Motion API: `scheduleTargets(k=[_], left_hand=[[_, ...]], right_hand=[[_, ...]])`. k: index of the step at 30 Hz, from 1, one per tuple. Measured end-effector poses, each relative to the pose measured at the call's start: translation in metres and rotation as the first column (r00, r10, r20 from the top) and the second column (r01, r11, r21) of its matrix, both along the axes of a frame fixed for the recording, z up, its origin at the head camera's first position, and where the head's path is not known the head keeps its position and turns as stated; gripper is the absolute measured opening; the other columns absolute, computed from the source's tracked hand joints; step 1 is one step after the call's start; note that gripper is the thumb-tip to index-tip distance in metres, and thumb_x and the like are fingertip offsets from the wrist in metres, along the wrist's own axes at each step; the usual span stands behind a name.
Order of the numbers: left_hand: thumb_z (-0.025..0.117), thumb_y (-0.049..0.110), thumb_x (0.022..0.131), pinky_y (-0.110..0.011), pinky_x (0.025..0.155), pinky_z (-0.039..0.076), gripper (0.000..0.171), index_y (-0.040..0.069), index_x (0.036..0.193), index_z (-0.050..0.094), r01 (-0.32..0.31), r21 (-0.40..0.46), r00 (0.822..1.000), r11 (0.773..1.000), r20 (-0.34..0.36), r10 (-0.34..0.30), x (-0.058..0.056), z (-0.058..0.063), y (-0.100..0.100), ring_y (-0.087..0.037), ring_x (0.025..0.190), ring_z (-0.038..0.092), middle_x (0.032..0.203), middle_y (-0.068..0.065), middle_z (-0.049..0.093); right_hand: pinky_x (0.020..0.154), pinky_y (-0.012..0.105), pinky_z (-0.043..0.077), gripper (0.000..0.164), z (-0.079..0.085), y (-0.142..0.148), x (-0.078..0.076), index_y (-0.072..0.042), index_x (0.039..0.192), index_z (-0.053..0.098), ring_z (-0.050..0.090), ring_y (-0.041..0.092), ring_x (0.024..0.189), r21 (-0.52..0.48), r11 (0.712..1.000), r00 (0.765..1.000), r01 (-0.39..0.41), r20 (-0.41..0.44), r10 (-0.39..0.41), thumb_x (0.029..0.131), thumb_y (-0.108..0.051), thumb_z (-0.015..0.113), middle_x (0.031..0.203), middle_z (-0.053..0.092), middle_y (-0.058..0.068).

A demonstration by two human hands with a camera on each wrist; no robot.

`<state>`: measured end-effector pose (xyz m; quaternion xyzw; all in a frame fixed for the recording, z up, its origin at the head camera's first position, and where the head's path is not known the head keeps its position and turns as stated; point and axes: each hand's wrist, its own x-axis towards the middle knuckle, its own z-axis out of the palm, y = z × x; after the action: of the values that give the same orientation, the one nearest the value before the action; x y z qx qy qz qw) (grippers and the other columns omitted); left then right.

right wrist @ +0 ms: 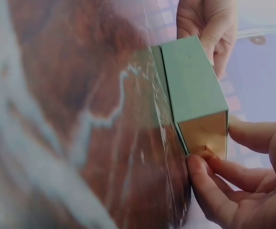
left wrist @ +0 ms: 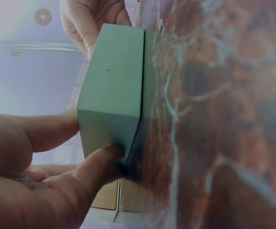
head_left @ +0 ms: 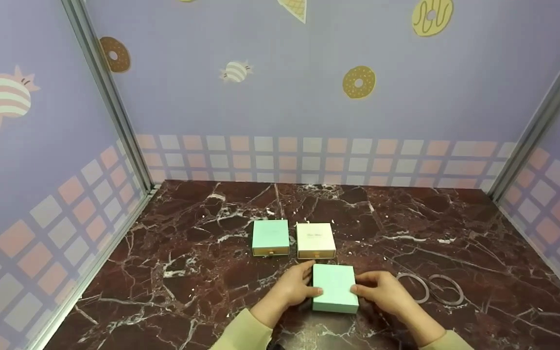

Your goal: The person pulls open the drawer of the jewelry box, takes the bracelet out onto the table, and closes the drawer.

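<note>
A mint-green drawer box (head_left: 335,287) stands near the table's front, between both hands. My left hand (head_left: 292,288) grips it from the left, thumb on the top edge and fingers against the side. From the other side my right hand (head_left: 382,290) holds it, thumb at the top edge. In the right wrist view the box's gold drawer front (right wrist: 204,131) faces the right hand, whose fingertips (right wrist: 197,164) are at the small pull near its lower edge. The drawer sits flush in the sleeve. A plain green side shows in the left wrist view, the left fingers against its end.
Behind the held box stand a second mint-green drawer box (head_left: 271,236) and a cream one (head_left: 315,237), gold fronts facing me. Two pale rings (head_left: 446,290) lie right of my right hand on the dark red marbled table (head_left: 163,301). Patterned panels (head_left: 285,107) enclose the back and sides.
</note>
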<state>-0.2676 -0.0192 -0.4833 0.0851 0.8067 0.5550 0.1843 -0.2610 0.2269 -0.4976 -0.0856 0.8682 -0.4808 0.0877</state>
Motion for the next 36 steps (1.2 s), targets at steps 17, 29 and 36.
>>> scheduleTargets(k=[17,29,36], left_hand=[[0.075,-0.002,0.09,-0.049,0.118,0.047,0.078,-0.005,0.157,0.035,-0.003,-0.008,1.0,1.0,-0.013,0.003,0.0,-0.001,0.0,-0.047,0.148,0.04,0.162,-0.032,0.034],[0.075,-0.001,0.09,-0.052,0.116,0.048,0.078,-0.005,0.157,0.035,-0.009,-0.017,0.999,1.0,-0.041,0.008,0.001,-0.002,0.0,-0.046,0.148,0.041,0.161,-0.031,0.035],[0.075,-0.001,0.091,-0.051,0.117,0.048,0.078,-0.006,0.157,0.035,-0.002,-0.021,0.999,1.0,-0.037,0.001,0.0,-0.002,0.0,-0.047,0.148,0.041,0.161,-0.031,0.035]], right_hand=[[0.078,0.026,0.065,0.037,-0.007,0.013,-0.007,0.02,0.116,0.066,0.073,0.01,0.082,-0.235,0.972,0.99,-0.006,0.139,0.04,0.1,-0.013,0.066,0.095,0.079,0.011],[0.076,0.026,0.066,0.029,-0.013,0.013,-0.009,0.021,0.114,0.067,0.075,0.011,0.081,-0.23,0.973,0.994,-0.014,0.1,0.038,0.096,-0.001,0.068,0.101,0.078,0.02],[0.07,0.02,0.064,0.024,-0.015,0.011,-0.008,0.02,0.108,0.069,0.073,0.008,0.076,-0.206,0.979,0.997,-0.009,0.078,0.026,0.094,0.001,0.069,0.094,0.079,0.016]])
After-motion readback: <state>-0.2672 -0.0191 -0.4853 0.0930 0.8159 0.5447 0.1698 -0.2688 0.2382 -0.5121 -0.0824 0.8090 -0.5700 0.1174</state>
